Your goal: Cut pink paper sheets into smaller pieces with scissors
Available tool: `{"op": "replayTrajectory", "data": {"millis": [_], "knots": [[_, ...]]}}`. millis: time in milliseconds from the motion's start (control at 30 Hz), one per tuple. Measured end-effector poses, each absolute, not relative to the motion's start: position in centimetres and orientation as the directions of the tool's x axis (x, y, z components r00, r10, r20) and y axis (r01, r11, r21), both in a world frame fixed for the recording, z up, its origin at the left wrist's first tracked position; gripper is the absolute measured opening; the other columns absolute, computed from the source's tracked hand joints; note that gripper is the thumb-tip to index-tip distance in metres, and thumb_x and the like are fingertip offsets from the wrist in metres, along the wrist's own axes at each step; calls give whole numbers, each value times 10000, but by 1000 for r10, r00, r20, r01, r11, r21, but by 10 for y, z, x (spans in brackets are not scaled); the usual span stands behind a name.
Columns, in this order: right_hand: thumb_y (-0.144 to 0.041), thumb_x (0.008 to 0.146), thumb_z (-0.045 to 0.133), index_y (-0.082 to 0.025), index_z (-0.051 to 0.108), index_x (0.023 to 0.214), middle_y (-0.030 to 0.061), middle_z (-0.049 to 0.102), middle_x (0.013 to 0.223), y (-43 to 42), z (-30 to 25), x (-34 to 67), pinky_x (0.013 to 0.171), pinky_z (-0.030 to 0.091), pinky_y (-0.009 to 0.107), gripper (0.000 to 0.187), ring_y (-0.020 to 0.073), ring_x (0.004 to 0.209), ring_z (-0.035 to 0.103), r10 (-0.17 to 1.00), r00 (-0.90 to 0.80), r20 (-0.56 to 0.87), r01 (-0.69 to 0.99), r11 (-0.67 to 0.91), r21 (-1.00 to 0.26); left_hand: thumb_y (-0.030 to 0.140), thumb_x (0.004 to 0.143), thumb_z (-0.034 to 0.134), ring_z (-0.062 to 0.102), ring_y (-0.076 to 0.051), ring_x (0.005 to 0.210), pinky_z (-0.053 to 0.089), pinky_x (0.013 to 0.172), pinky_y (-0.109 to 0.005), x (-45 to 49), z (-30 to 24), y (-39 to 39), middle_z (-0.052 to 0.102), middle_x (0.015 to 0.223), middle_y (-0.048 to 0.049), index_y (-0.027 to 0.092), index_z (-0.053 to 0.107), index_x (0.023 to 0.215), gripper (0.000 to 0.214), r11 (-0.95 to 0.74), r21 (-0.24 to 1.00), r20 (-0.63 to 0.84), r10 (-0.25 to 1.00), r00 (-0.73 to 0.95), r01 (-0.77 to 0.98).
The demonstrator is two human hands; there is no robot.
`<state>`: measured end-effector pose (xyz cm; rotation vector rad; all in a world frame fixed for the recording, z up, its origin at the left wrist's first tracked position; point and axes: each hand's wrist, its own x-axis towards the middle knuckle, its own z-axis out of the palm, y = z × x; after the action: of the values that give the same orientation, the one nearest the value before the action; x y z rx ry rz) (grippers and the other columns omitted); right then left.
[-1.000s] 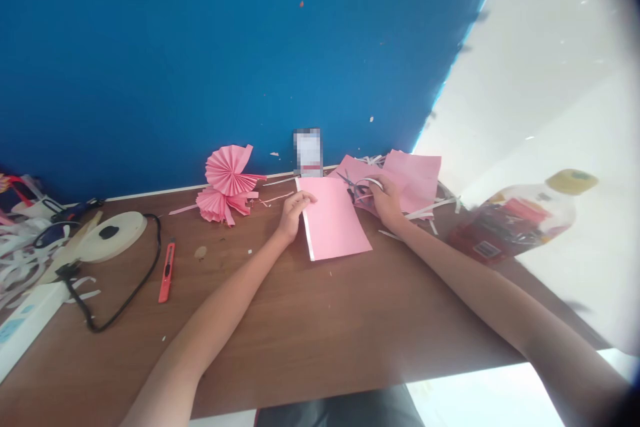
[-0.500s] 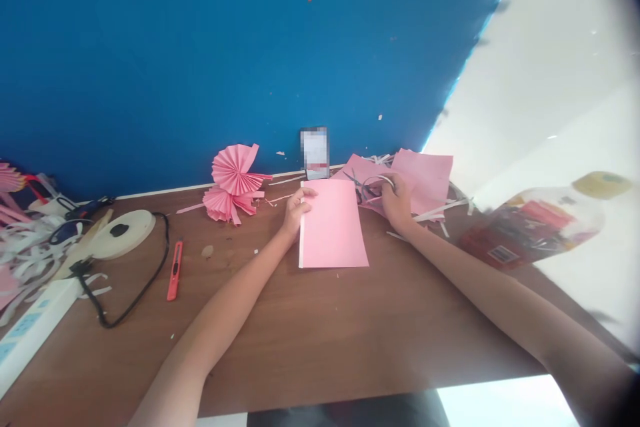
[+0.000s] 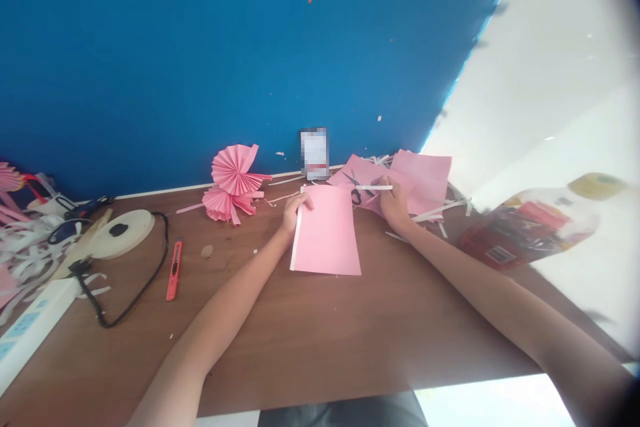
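Note:
A pink sheet of paper (image 3: 327,233) lies in front of me, with a white strip of tape (image 3: 296,240) down its left edge. My left hand (image 3: 297,211) is closed on the sheet's upper left corner, the fingers bent over the edge. My right hand (image 3: 393,203) pinches a thin white paper strip (image 3: 373,187), which points left toward the sheet. Beneath that strip are scissors (image 3: 356,196), partly hidden, lying by more pink sheets (image 3: 425,173). At the upper left stand folded pink paper fans (image 3: 235,173).
A red cutter knife (image 3: 174,271), a roll of white tape (image 3: 135,230) and a power strip (image 3: 35,327) with a black cord lie at left, beside a heap of white scraps (image 3: 30,247). A phone (image 3: 315,153) leans on the blue wall. A clear plastic bottle (image 3: 540,220) is at right.
The pink sheet has shifted slightly left and toward me, tilting a little, with my left hand. The white strip in my right hand was curled and now stretches straight to the left.

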<state>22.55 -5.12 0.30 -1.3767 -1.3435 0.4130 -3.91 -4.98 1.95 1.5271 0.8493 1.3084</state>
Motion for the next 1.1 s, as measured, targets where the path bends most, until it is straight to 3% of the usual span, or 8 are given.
{"op": "replayTrajectory", "data": {"millis": [267,433,567,667,767,867,967,1100], "knots": [[-471,886,456,-226,566,1048,12,623,757,-55,6,223,577,489,313,314,161,573,597,888,255,383,292,307,-906,312,756,520,351,-121,623,305,636,-259,-26,19,-58,365,626,11,169,403,591,248,-296,945,318,931,178,-140],[-301,828,539,-258,513,1166,51,649,1054,-56,6,221,797,515,371,342,206,933,630,830,236,505,311,428,-849,345,758,578,247,-89,532,206,537,-247,-30,14,-55,276,554,35,163,333,534,379,-218,971,236,933,272,-97],[-171,786,500,-273,463,1265,57,597,1204,-56,5,220,830,508,388,492,187,932,619,833,143,534,323,471,-821,366,765,566,302,-85,535,252,548,-240,-32,17,-55,334,551,28,154,385,519,372,-225,973,231,925,303,-55],[-152,774,493,-286,413,1322,59,558,1266,-55,4,220,819,512,376,570,183,947,611,830,114,546,316,490,-812,308,708,582,438,-108,630,341,605,-233,-30,20,-57,504,718,5,159,548,754,159,-212,974,224,939,263,-74],[-168,770,515,-283,389,1334,69,530,1303,-55,4,219,824,509,372,589,197,1020,590,819,115,562,338,500,-797,244,679,553,518,-145,708,398,632,-256,-28,20,-59,573,884,-19,194,529,1065,390,-181,980,196,945,261,-78],[-196,788,517,-279,412,1305,70,537,1305,-57,7,219,839,498,382,534,216,1101,555,817,144,559,392,471,-790,185,658,541,557,-172,816,431,697,-278,-25,18,-61,590,985,-36,209,475,1156,503,-216,972,234,933,273,-94],[-244,838,487,-284,461,1254,61,563,1283,-60,10,218,849,489,391,419,221,1121,547,815,174,553,430,443,-787,170,663,561,551,-182,931,426,789,-286,-25,16,-60,595,1054,-37,203,516,1108,448,-297,952,306,925,225,-72],[-326,906,404,-268,525,1175,59,620,1196,-61,9,219,824,496,390,301,210,1019,596,813,195,549,423,436,-795,273,781,513,537,-163,786,400,758,-282,-30,15,-57,586,756,-22,160,592,715,153,-364,930,359,929,92,43]]}}
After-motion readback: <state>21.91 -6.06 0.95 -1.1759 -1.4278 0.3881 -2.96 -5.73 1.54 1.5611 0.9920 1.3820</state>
